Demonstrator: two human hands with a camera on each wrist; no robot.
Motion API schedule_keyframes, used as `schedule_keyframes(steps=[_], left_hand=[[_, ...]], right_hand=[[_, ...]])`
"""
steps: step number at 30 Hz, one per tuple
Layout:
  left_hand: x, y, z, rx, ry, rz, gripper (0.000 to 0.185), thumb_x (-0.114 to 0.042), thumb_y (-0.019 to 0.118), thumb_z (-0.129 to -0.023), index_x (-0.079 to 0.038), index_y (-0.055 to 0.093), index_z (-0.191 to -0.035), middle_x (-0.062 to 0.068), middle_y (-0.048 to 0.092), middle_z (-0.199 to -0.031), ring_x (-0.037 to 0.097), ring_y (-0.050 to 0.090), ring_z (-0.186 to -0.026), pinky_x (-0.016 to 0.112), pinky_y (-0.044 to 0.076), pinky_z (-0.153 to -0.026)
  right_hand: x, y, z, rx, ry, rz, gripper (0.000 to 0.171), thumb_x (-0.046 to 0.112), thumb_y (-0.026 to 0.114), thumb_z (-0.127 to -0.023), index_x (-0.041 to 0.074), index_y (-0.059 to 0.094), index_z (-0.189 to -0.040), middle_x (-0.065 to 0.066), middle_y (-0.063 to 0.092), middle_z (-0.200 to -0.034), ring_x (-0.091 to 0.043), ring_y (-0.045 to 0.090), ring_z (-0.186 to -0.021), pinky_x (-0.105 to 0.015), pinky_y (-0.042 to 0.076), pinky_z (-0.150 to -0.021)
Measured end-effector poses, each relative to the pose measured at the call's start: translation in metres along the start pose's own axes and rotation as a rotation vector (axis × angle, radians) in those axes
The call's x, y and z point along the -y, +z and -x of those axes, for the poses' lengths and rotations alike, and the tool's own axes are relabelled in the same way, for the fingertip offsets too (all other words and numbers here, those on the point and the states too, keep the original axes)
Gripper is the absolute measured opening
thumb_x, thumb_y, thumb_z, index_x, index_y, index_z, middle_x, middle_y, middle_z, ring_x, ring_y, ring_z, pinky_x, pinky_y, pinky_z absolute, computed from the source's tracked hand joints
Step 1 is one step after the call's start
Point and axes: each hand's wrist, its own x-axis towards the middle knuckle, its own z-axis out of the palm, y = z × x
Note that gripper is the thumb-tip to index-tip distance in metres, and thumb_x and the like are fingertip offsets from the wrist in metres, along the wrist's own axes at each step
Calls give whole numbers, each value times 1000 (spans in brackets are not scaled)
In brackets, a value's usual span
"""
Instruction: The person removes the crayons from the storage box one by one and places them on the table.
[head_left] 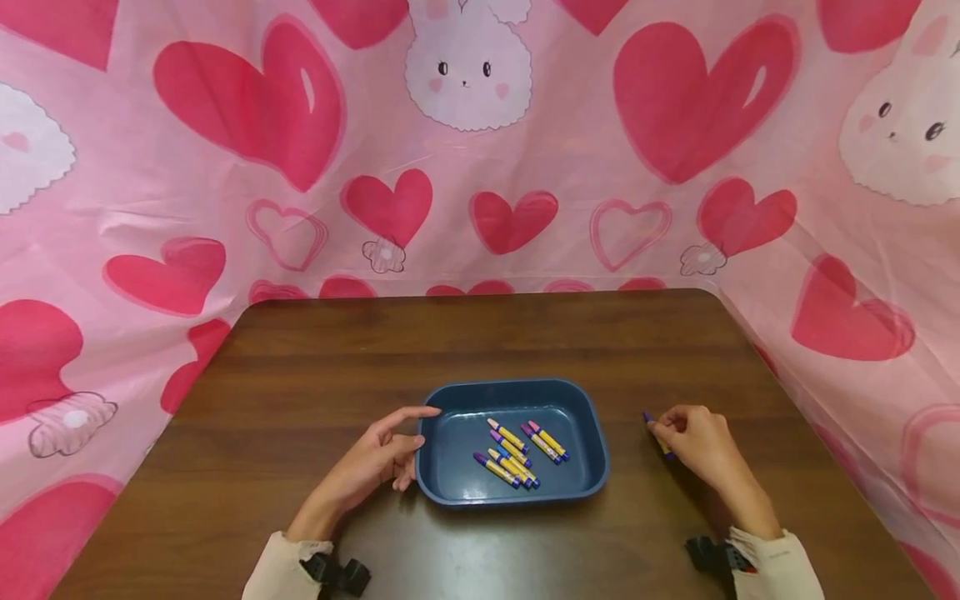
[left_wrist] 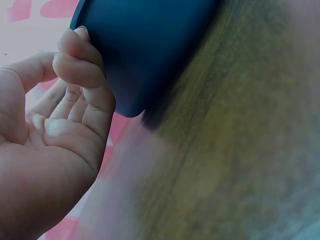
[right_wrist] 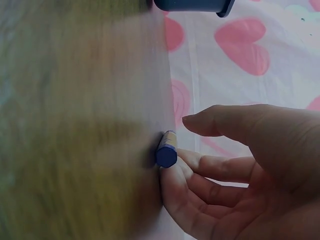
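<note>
Head view: right hand (head_left: 693, 442) pinches a half-hidden crayon (head_left: 648, 419) — left hand (head_left: 378, 458) loosely touches tray (head_left: 450, 492).

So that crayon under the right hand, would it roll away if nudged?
Probably not far. The crayon shows a faceted, roughly hexagonal end in the right wrist view, so it would likely rock onto a flat side and stop. It looks short and stiff, so it should lift without bending. The right hand has its fingers on it against the table, which steadies it too.
</note>
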Motion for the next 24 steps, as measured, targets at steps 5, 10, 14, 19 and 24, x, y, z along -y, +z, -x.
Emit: schedule_keyframes(steps=[5,10,14,19,24], left_hand=[[0,1,0,-10,-14,-3,51,-15,53,-104,-2,36,-150,8,60,-68,15,57,-54,25,50,-52],[-1,1,2,-5,-11,-8,50,-14,52,-104,-3,36,-150,7,60,-69,14,56,-54,25,50,-52],[0,0,5,-6,-26,-17,50,-14,52,-104,-3,36,-150,7,59,-67,15,56,-53,26,50,-52],[-2,1,4,-10,-28,-12,51,-16,53,-103,-4,36,-150,7,59,-67,15,56,-53,26,49,-51],[-3,0,0,5,-23,-1,51,-16,53,-104,-3,35,-150,5,61,-68,15,56,-53,25,49,-51]], right_hand=[[3,-1,0,-1,5,10,20,20,73,-88,1,70,-82,-2,64,-71,-18,55,-66,-33,45,-58],[3,0,3,-7,21,14,18,19,72,-88,1,71,-83,-3,65,-72,-20,58,-68,-36,46,-59],[8,4,6,-21,27,24,15,17,72,-87,2,72,-84,-6,68,-75,-23,61,-69,-42,49,-60],[30,4,7,-164,-42,35,13,12,72,-86,-1,72,-89,-7,68,-75,-26,63,-69,-46,49,-63],[67,-1,8,-325,-197,18,10,2,75,-80,-1,72,-89,-5,67,-74,-23,63,-68,-44,51,-64]])
